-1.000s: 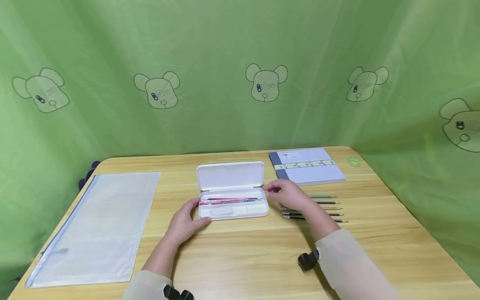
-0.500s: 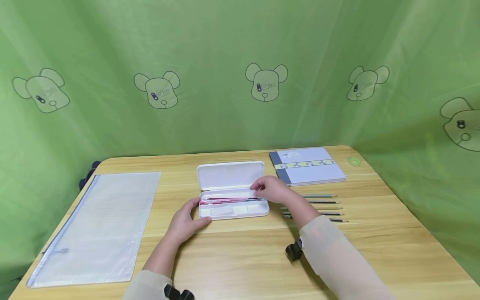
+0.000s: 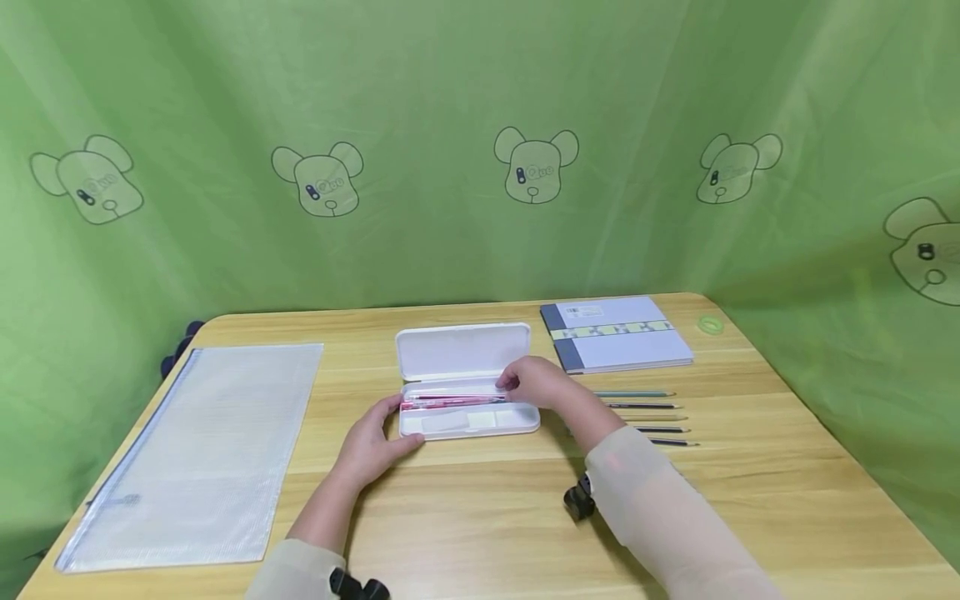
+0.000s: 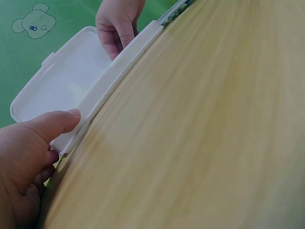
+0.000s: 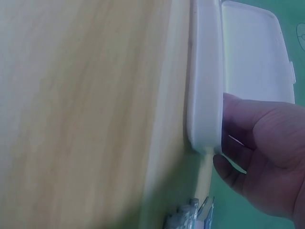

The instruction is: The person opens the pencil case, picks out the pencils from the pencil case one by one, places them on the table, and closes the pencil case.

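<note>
A white pencil case (image 3: 469, 433) lies with its lid raised, reddish-pink pens or pencils (image 3: 450, 402) and white pieces (image 3: 446, 422) inside. My left hand (image 3: 369, 446) grips its left end, thumb at the near corner; in the left wrist view the left hand (image 4: 21, 162) has its thumb on the wall of the case (image 4: 112, 81). Bent fingers of my right hand (image 3: 542, 383) reach into the right part. In the right wrist view the right hand (image 5: 274, 148) is partly behind the wall of the case (image 5: 207, 81), so whether it pinches anything is hidden.
Several pencils (image 3: 645, 406) lie in a row right of the case, partly behind the right forearm. Behind them are a banded notebook (image 3: 622, 350) and a green ring (image 3: 710, 325). A translucent zip pouch (image 3: 195, 458) covers the table's left side.
My right hand has moved left from beside the case's right edge and lowered its fingers into the case. The left hand has kept its hold, and the case has stayed put.
</note>
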A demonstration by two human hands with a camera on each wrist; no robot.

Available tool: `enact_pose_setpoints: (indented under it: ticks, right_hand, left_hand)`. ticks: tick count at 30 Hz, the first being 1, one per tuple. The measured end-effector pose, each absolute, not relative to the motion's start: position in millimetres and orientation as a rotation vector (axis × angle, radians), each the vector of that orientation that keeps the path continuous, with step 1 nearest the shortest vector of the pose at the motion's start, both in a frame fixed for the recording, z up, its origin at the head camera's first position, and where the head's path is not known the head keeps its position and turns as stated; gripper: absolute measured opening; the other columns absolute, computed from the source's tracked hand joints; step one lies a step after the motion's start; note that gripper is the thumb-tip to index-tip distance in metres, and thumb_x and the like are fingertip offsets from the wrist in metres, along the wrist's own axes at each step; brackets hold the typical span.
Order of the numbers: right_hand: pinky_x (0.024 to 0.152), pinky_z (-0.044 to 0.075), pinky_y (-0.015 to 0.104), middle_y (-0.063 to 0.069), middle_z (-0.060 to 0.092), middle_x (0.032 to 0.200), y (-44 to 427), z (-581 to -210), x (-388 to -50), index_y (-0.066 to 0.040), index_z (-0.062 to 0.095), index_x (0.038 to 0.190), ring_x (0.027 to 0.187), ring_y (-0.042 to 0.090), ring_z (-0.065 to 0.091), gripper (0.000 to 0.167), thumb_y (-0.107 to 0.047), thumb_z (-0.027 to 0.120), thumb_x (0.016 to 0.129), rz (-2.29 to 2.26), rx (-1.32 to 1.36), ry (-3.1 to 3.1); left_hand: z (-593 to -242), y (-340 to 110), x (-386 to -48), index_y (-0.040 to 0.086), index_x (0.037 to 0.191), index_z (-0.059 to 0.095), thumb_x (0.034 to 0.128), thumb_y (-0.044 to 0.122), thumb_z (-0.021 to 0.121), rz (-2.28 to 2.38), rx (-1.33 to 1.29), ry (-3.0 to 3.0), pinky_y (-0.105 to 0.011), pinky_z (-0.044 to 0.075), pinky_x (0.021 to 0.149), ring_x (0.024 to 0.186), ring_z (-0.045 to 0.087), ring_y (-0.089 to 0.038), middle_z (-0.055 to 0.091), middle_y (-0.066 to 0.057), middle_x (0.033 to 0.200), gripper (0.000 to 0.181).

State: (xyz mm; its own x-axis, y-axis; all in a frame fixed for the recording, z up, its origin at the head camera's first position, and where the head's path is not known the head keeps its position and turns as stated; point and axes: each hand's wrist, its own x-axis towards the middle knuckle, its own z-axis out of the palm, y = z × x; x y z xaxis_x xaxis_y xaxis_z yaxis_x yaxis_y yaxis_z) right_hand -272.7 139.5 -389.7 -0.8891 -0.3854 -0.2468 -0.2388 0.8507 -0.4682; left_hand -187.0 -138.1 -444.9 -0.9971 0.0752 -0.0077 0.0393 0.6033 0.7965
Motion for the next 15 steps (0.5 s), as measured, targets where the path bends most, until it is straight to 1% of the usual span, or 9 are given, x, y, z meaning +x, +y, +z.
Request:
enact_pose_setpoints:
  ticks: [7,12,15]
  right_hand:
    - [0.099,0.051,0.04,0.003,0.073,0.105,134.4,-389.5,-271.7,-0.012,0.075,0.108,0.1,0.019,0.064,0.02,-0.011,0.068,0.09,-0.516,-0.479,2.724]
    - [0.097,0.051,0.04,0.003,0.072,0.104,133.1,-390.9,-270.3,-0.012,0.075,0.108,0.096,0.018,0.061,0.019,-0.009,0.066,0.091,-0.533,-0.454,2.706]
    - [0.094,0.051,0.038,0.003,0.072,0.099,133.8,-391.2,-269.7,-0.011,0.075,0.107,0.092,0.017,0.06,0.018,-0.008,0.065,0.092,-0.558,-0.449,2.691]
  left_hand:
    - [-444.8,-138.6,-187.1,0.004,0.145,0.044,0.0809,0.032,0.079,1.392,0.104,2.778,-0.051,0.03,0.119,0.141,0.04,-0.036,0.049,-0.016,0.148,0.078]
    - [-444.9,-138.3,-186.9,0.004,0.144,0.045,0.0807,0.033,0.079,1.387,0.104,2.779,-0.052,0.03,0.119,0.141,0.04,-0.036,0.049,-0.016,0.148,0.078]
    - [-444.9,-138.0,-186.9,0.004,0.145,0.044,0.0808,0.033,0.079,1.384,0.098,2.774,-0.052,0.029,0.119,0.141,0.04,-0.036,0.049,-0.016,0.148,0.078]
